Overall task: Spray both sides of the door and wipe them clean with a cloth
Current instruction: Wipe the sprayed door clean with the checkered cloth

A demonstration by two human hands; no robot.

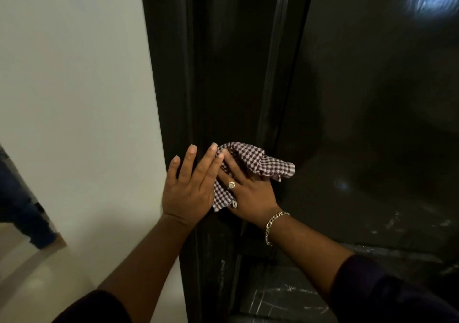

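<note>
A dark, glossy door (372, 99) fills the right half of the view, with its dark frame (173, 86) running down the middle. A brown-and-white checked cloth (250, 161) lies crumpled against the strip between frame and door. My right hand (248, 193), with a ring and a chain bracelet, presses flat on the cloth with straight fingers. My left hand (188, 188) rests flat on the frame just left of it, fingers spread and straight, its fingertips overlapping the cloth's edge. No spray bottle is in view.
A white wall (74, 99) takes up the left side. At the lower left, an opening shows a person's leg in dark jeans (22, 211) on a pale floor. A dark marbled floor (285, 298) lies below the door.
</note>
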